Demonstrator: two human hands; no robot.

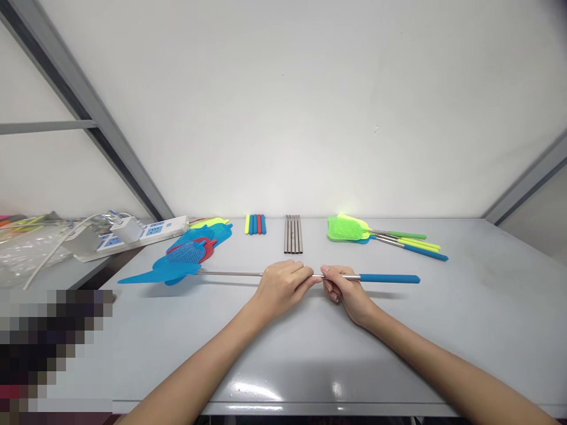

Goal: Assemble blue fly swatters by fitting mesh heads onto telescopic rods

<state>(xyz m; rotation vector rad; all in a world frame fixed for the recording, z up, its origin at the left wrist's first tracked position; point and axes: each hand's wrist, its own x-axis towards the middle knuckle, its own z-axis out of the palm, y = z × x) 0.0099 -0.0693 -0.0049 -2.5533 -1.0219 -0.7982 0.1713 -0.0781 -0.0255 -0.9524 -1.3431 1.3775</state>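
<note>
A fly swatter (390, 278) with a blue grip, a thin metal telescopic rod and a blue head lies crosswise in my two hands, its grip pointing right. My left hand (286, 284) is closed around the rod near its middle. Just left of the blue grip, my right hand (345, 289) is closed on the metal rod, thumb along it. The swatter's blue head (163, 273) is seen nearly edge-on at the left, in front of a pile of loose blue, red and yellow swatter heads (186, 252).
Several coloured grips (255, 224) and several metal rods (293, 234) lie in rows at the back of the grey table (274, 378). Swatters with green, yellow and blue grips (348, 229) lie stacked back right. A white power strip (159, 232) and plastic bags (35, 254) are at left.
</note>
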